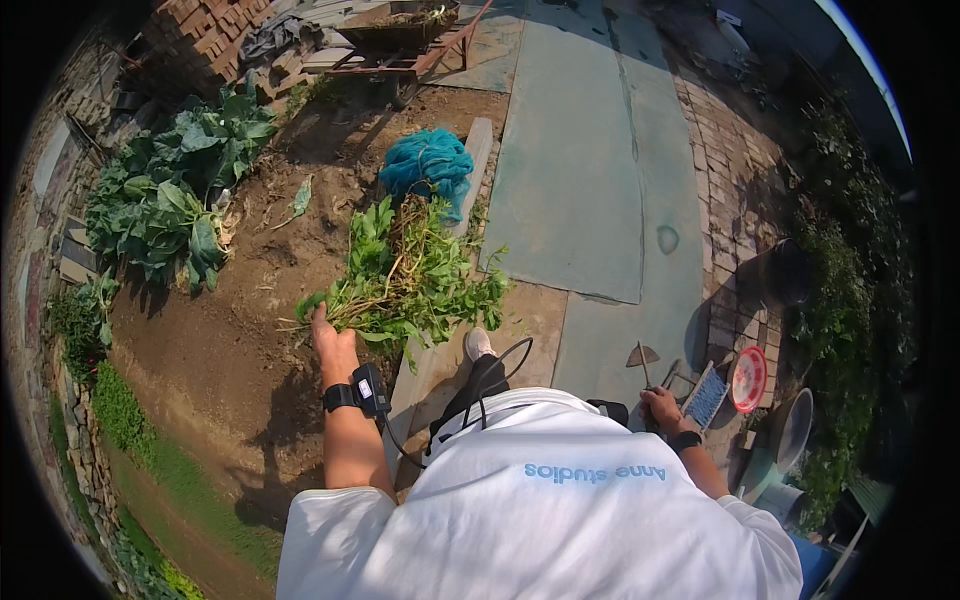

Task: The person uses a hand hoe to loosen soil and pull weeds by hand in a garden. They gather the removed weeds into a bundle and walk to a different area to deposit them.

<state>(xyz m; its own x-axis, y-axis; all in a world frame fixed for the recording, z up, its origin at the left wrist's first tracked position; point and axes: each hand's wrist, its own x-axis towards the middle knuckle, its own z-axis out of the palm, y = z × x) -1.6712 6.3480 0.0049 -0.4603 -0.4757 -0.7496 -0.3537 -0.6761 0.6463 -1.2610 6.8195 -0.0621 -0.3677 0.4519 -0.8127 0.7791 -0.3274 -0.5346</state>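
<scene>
My left hand is closed round the stem ends of a large bunch of leafy green plants, held out over the edge of the soil bed. The tops of the bunch spread to the right, and brown stems lie among the leaves. My right hand, low on the right, grips the handle of a small hand hoe with a roughly triangular metal blade. Just beyond the bunch rests a bundled teal net, close to a concrete curb.
Broad-leaved plants grow at the left of the bare soil. A rusty wheelbarrow stands beyond, near stacked bricks. On the right are a small stool with a blue woven seat, a red-rimmed basin and a dark bucket.
</scene>
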